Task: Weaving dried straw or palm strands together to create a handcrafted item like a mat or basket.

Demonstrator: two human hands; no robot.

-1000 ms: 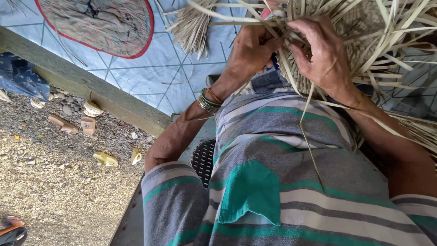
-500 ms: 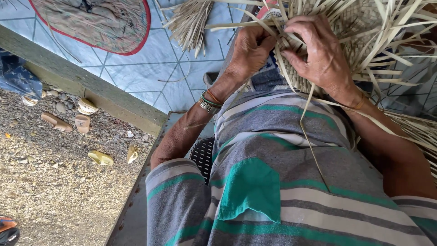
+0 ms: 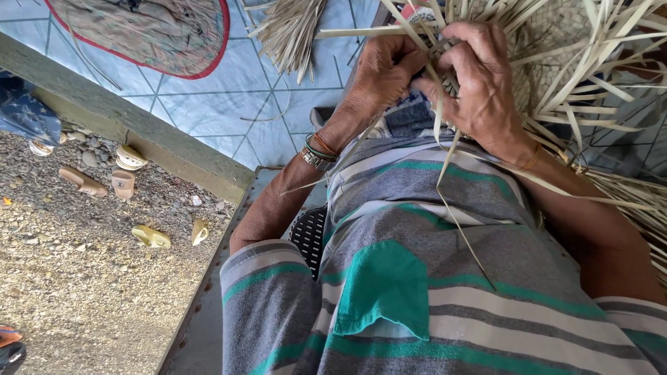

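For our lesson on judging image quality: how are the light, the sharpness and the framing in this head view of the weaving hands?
Head view: soft, even daylight, no glare and no hard shadows. The left hand, right hand and straw strips look reasonably sharp; the striped shirt up close is sharp too. The top edge crops the weave, and the gravel shows fine grain.

Blue tiled floor [image 3: 229, 104] under red-edged mat [image 3: 139, 31]
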